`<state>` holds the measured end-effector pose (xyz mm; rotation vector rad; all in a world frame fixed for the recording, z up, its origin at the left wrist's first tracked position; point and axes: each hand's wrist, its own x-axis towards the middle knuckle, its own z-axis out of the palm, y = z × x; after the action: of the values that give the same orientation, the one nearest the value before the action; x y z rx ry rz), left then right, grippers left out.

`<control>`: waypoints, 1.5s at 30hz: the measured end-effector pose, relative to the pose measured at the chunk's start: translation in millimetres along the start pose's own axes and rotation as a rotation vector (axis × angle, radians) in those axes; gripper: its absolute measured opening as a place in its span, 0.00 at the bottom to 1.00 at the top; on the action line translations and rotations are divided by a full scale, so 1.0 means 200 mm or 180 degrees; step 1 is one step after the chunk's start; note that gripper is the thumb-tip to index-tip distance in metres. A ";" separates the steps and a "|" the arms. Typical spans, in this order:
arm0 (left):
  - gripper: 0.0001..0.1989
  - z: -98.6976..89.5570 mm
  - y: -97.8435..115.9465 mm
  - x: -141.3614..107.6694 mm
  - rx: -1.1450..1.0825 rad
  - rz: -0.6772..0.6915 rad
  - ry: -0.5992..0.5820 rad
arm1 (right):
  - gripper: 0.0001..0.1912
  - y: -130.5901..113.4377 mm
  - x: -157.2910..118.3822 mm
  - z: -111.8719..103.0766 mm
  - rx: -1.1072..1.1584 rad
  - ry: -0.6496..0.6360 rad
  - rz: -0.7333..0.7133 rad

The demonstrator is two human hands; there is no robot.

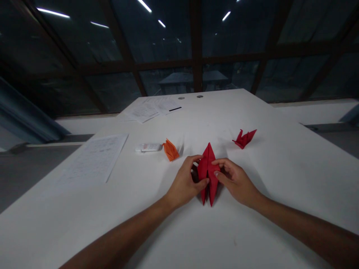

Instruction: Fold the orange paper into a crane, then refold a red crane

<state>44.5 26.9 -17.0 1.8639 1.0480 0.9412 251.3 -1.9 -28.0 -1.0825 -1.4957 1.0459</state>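
A folded red paper (208,164) shaped like a long diamond is held just above the white table, its single point away from me and two split points toward me. My left hand (186,181) grips its left edge, thumb on the front near the central slit and fingers curled at the side. On the right edge, my right hand (235,181) pinches the paper between thumb and fingers. An orange folded paper piece (171,150) lies to the left, and a small red paper crane (244,139) stands to the right, both farther back.
A white tube (149,147) lies beside the orange piece. A written sheet (95,158) is at the left of the white table (280,168). More papers (144,112) and a black strip (175,109) lie at the back left, before dark windows.
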 end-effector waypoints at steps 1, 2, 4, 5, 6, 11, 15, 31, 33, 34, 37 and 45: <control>0.33 0.00 0.00 0.00 0.0072 0.0033 0.0027 | 0.11 0.00 0.00 0.00 -0.0017 0.0002 -0.0020; 0.33 0.00 0.01 0.00 0.0155 0.0070 0.0064 | 0.11 0.00 0.00 0.00 -0.0030 0.0000 -0.0038; 0.30 0.00 0.02 0.00 0.0322 0.0135 0.0135 | 0.11 -0.01 0.00 0.00 -0.0034 -0.0006 -0.0062; 0.28 0.00 0.03 0.01 0.0386 0.0152 0.0163 | 0.11 -0.01 0.00 0.00 -0.0030 -0.0014 -0.0062; 0.26 0.00 0.04 0.01 0.0431 0.0156 0.0188 | 0.10 -0.01 0.00 0.00 -0.0026 -0.0024 -0.0063; 0.18 0.00 0.08 0.01 0.0579 0.0150 0.0246 | 0.09 -0.03 -0.01 0.00 -0.0018 -0.0091 -0.0080; 0.15 -0.01 0.09 0.01 0.0702 0.0218 0.0197 | 0.07 -0.05 -0.02 0.00 -0.0184 -0.0081 -0.0146; 0.23 0.01 0.09 -0.01 0.0749 0.0147 -0.0043 | 0.05 -0.07 -0.02 -0.01 -0.0467 0.0026 -0.0245; 0.24 0.01 0.09 -0.01 0.0728 0.0102 -0.0028 | 0.05 -0.07 -0.02 -0.01 -0.0494 0.0027 -0.0234; 0.24 0.01 0.09 -0.02 0.0717 0.0094 -0.0019 | 0.05 -0.08 -0.02 -0.01 -0.0500 0.0021 -0.0229; 0.27 0.02 0.09 -0.02 0.0681 0.0114 -0.0049 | 0.04 -0.08 -0.02 -0.01 -0.0499 0.0000 -0.0226; 0.33 0.01 0.08 -0.02 0.0632 0.0140 -0.0118 | 0.04 -0.07 -0.02 -0.01 -0.0459 -0.0007 -0.0283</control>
<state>50.0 17.6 -3.9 2.0664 1.1158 0.8497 251.3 -9.0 -14.3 -1.1039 -1.6262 0.8889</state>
